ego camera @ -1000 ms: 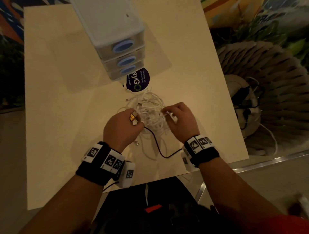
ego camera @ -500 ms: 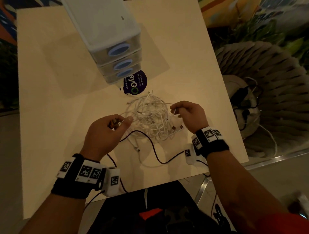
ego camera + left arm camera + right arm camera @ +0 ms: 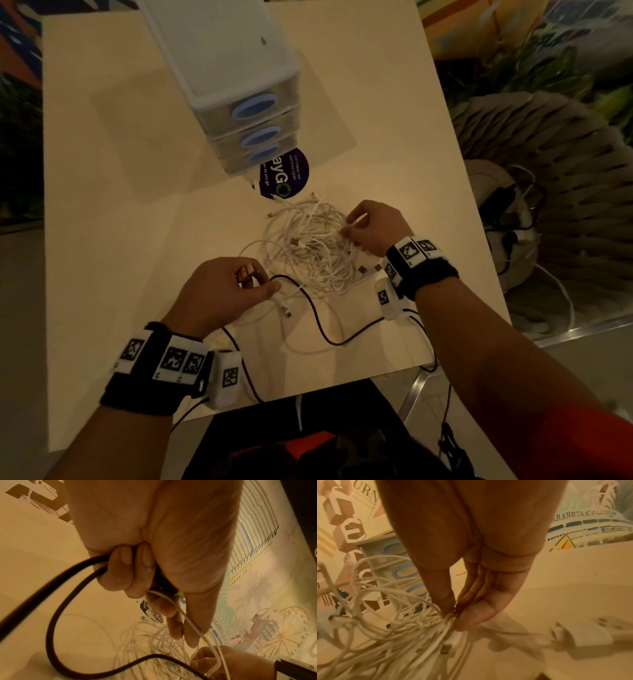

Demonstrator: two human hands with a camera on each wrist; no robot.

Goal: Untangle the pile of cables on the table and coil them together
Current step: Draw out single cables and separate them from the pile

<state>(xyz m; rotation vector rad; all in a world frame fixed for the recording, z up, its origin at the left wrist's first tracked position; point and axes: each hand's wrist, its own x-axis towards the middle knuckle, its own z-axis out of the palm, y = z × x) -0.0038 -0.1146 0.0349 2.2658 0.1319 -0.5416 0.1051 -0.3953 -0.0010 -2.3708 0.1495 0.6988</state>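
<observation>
A: We see the left hand (image 3: 219, 291) curled round the black cable (image 3: 318, 322), thumb and forefinger also pinching one white strand (image 3: 188, 620); the right hand (image 3: 373, 228) pinches a bunch of strands at the right edge of the white cable pile (image 3: 308, 246), which lies on the table (image 3: 137, 171) just before the drawer unit (image 3: 236, 78).

B: Agreed; the left wrist view alone shows that thin strand (the head view hides it); since a second ago our hands have drawn apart, the left moving back towards us.
</observation>
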